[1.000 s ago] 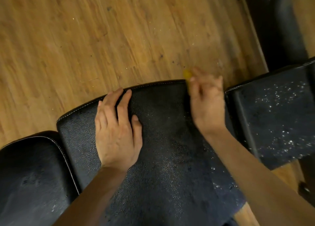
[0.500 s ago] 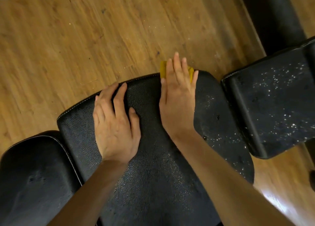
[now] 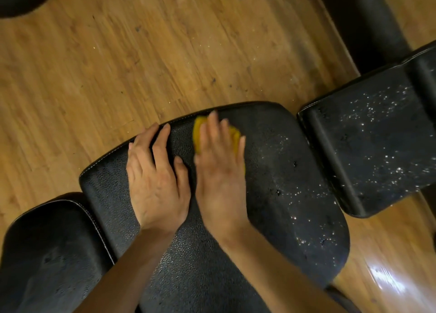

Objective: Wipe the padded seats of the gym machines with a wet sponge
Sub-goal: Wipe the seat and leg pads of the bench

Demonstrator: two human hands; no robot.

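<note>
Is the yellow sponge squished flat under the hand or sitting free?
Pressed flat: the right hand lies on the sponge with straight fingers, against the padded seat.

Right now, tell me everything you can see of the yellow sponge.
The sponge is yellow and looks soft; motion blur hides its texture and exact shape. Only two strips of it show, one left of the fingers and one right of them. It lies flat on the black padded seat, near the seat's far stitched edge. The right hand presses on it with straight fingers and covers most of it. The left hand rests on the seat just beside it and does not touch it.
</note>
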